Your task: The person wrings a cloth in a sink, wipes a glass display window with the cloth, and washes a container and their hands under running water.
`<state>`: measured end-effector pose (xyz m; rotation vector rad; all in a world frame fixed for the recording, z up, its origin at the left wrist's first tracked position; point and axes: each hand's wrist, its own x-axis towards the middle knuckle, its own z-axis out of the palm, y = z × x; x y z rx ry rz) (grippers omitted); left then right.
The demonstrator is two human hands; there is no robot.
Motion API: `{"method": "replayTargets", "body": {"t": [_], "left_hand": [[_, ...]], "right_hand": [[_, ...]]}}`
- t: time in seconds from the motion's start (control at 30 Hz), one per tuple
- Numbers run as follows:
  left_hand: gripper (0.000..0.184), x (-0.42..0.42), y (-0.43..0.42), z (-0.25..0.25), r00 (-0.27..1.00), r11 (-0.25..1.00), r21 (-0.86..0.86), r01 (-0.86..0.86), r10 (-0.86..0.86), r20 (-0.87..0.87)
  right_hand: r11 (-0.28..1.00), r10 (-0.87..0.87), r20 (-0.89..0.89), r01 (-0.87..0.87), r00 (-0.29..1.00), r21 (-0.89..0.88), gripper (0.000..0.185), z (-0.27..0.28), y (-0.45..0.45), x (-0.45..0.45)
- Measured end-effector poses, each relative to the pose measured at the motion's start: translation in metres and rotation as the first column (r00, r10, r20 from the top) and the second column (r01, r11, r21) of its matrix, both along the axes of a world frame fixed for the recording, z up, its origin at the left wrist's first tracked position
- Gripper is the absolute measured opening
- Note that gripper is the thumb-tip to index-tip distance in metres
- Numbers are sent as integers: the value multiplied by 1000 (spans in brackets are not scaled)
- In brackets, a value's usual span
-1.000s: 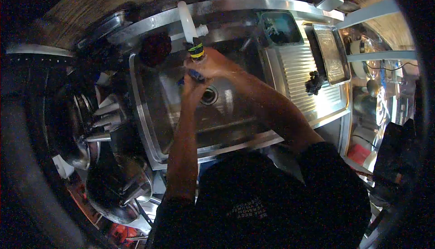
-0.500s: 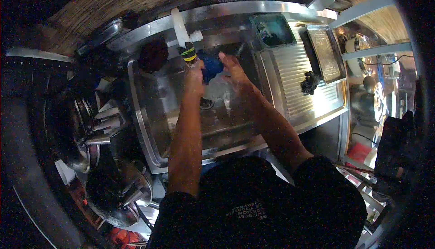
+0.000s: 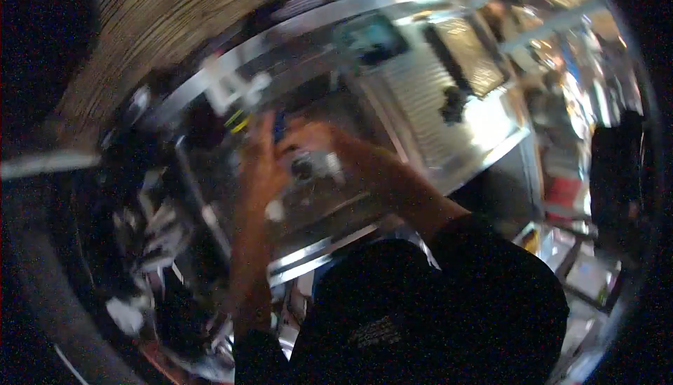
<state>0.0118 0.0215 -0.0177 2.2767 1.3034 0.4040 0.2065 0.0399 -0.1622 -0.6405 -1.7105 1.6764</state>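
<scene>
Motion blur softens the view. Over the steel sink point(image 3: 343, 217), my left hand point(image 3: 264, 153) and my right hand point(image 3: 308, 137) are close together, closed around a blue cloth point(image 3: 280, 125). Most of the cloth is hidden by the fingers; a small blue part shows between the hands. Just beyond my left hand is the white tap point(image 3: 224, 87), with a black and yellow band point(image 3: 239, 120) at its lower end. The dark drain point(image 3: 302, 166) shows below my right hand.
Right of the basin is a ribbed drainboard point(image 3: 413, 94), bearing a dark scrubber point(image 3: 454, 104) and a metal tray point(image 3: 468, 55). A teal-lined tub point(image 3: 371, 40) stands at the back. Pans with metal handles point(image 3: 165, 234) crowd the left side.
The whole view has turned and shifted. My hands have come closer together around the cloth, which shows much less than before. The tap and sink now appear further left.
</scene>
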Motion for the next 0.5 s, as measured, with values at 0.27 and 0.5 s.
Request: {"method": "replayTargets", "body": {"t": [0.27,0.5], "left_hand": [[75,-7,9,-37,976,971,102,214,-217,22],[73,22,5,-45,970,968,60,242,-243,10]], "right_hand": [[943,-310,309,250,899,218,56,2,-8,-38],[912,-393,426,285,815,296,55,16,-15,-21]]}}
